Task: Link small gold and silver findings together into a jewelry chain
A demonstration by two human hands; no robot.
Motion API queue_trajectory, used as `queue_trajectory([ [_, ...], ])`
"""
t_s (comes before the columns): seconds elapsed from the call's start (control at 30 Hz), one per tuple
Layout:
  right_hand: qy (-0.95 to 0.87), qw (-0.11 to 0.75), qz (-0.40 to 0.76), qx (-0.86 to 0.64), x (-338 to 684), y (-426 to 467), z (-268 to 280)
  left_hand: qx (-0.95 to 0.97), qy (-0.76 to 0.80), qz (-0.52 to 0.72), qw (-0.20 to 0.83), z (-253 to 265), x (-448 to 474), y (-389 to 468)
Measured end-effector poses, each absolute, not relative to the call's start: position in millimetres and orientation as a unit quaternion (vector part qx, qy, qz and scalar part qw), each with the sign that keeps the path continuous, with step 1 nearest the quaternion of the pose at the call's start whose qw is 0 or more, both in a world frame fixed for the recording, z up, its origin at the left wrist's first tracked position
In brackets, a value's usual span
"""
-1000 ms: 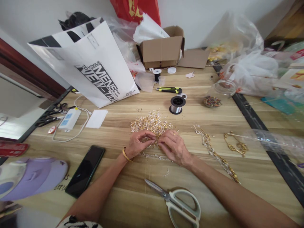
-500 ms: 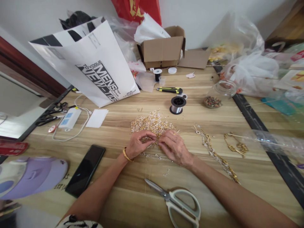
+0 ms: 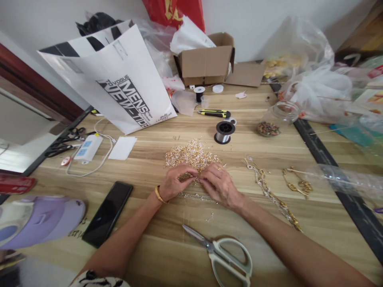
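Observation:
Fingertips almost meeting, my left hand (image 3: 178, 181) and my right hand (image 3: 220, 184) are both pinched at the near edge of a heap of small gold and silver beads or findings (image 3: 191, 153). Whatever lies between the fingertips is too small to make out. Just below them a silver chain (image 3: 197, 197) runs across the wood, partly under my right hand. A short bit of silver chain (image 3: 210, 217) lies closer to me. Scissors with pale handles (image 3: 217, 249) rest half open in front, blades pointing up and left.
Beyond the heap stand a wire spool (image 3: 223, 133), a yellow-black utility knife (image 3: 213, 113) and a jar of beads (image 3: 271, 125). Gold and silver chains (image 3: 272, 195) lie at right. A phone (image 3: 108, 213), a power strip (image 3: 89, 147) and a white paper bag (image 3: 113, 79) are left.
My left fingertips have shifted very slightly toward the right hand. A thin silver piece seen below them earlier no longer shows. My right hand stays in place.

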State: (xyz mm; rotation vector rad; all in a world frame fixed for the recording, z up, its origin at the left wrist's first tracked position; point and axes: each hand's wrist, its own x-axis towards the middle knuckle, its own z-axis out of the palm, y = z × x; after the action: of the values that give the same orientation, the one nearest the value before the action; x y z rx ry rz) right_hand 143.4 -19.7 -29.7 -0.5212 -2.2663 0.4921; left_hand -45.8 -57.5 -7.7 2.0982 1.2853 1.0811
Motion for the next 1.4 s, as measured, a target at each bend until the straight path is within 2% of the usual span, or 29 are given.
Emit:
queue_trajectory([
  [0.2,-0.884,0.374,0.195,-0.203,143.5,-20.7,-29.6,0.785,0.447,0.388,0.186,-9.3,-45.4,-57.4],
  [0.5,-0.884,0.370,0.198,-0.205,143.3,-19.2,-31.5,0.785,0.441,0.392,0.188,-8.6,-45.3,-57.7],
  [1.23,-0.879,0.382,0.196,-0.205,142.3,-18.0,-32.5,0.703,0.495,0.399,0.320,-7.6,-49.1,-58.3],
  [1.4,-0.882,0.375,0.199,-0.206,142.8,-18.6,-32.1,0.711,0.495,0.388,0.315,-6.1,-47.9,-58.1],
])
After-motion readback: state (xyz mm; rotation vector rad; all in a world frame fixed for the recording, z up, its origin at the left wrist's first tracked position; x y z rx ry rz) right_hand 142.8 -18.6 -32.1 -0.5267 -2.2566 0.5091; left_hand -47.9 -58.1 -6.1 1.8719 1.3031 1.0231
